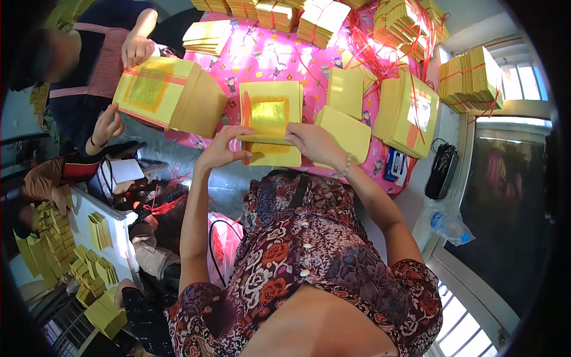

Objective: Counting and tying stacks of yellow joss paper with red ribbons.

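In front of me on the table is yellow paper [269, 95] with a shiny gold square and an orange-red stripe on its left side. A narrow folded edge [264, 140] stands up across it between my hands. My left hand [226, 147] pinches the left end of this fold, thumb and fingers closed on it. My right hand [315, 143] presses on the right end with its fingers closed, a beaded bracelet on the wrist. More of the gold print shows below the fold. Blank yellow sheets [344, 132] lie right beside my right hand, partly under it.
A pink patterned cloth [276, 59] covers the table. Yellow paper bundles [275, 15], red ties [363, 38] and a tall paper stack [410, 113] surround the work. At left, a person's hand [137, 50] rests on another stack [178, 95]. A black pouch [441, 169] and plastic bottle [450, 227] lie right.
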Demonstrator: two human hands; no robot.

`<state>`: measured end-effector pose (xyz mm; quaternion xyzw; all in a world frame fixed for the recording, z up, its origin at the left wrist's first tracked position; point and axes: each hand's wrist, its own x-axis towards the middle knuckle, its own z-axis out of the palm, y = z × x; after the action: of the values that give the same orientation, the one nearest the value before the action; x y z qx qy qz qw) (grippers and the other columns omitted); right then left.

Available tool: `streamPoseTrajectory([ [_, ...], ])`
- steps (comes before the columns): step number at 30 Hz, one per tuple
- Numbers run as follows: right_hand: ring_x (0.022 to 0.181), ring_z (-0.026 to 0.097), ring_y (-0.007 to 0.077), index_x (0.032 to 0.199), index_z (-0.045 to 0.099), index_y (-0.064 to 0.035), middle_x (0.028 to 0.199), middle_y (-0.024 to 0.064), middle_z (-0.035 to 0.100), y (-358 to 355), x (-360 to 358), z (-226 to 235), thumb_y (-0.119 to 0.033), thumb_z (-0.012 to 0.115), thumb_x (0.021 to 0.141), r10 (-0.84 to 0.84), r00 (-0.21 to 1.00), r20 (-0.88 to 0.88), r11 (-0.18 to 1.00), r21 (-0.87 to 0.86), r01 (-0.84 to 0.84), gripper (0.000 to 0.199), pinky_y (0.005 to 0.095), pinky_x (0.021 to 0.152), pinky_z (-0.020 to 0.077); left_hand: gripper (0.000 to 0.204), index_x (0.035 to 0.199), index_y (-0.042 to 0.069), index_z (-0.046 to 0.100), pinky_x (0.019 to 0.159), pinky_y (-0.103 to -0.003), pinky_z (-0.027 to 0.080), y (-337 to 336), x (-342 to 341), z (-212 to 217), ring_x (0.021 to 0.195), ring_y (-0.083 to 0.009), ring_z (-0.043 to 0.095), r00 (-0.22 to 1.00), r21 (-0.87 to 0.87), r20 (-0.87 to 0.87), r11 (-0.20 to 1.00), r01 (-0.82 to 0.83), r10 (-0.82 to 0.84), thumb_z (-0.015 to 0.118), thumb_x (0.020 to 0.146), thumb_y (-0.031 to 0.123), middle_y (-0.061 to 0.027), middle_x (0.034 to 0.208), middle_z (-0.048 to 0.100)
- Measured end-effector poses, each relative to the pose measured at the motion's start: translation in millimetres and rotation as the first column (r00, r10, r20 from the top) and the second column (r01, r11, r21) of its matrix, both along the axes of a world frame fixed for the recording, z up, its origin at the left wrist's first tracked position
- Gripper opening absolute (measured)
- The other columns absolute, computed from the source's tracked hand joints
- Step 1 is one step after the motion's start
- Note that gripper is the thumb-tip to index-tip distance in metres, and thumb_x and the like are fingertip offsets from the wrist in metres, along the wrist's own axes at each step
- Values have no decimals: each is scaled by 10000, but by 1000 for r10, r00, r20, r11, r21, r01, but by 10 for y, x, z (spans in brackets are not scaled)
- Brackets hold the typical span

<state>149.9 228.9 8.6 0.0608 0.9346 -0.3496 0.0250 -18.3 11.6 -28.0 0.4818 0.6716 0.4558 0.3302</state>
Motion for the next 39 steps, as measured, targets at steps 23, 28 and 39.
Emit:
streamPoseTrajectory([
  [23, 853, 653, 278, 1116, 606, -48, 935, 149, 673, 538, -662, -561, -250, 647, 795, -288, 956, -48, 924, -277, 264, 382, 369, 773, 508, 634, 1345, -4, 376, 1001, -458, 339, 457, 347, -144, 1221, -369, 396, 517, 349, -607, 787, -509, 603, 647, 822, 230, -186, 1394, 360],
  [28, 860, 645, 312, 1106, 605, -46, 932, 170, 667, 508, -684, -554, -238, 632, 798, -307, 947, -97, 925, -264, 273, 363, 384, 781, 508, 656, 1413, 92, 342, 1064, -533, 242, 632, 593, -118, 1318, -389, 293, 668, 67, -686, 940, -336, 288, 606, 852, 306, -184, 1449, 304],
  [39, 1027, 520, 344, 1199, 504, -35, 1081, 146, 555, 441, -830, -286, -290, 703, 761, -250, 907, -338, 923, 199, 328, 544, 434, 854, 432, 672, 1462, 177, 283, 1091, -560, 162, 688, 660, -161, 1386, -402, 165, 664, -87, -724, 930, -358, 188, 549, 881, 387, -192, 1498, 218],
])
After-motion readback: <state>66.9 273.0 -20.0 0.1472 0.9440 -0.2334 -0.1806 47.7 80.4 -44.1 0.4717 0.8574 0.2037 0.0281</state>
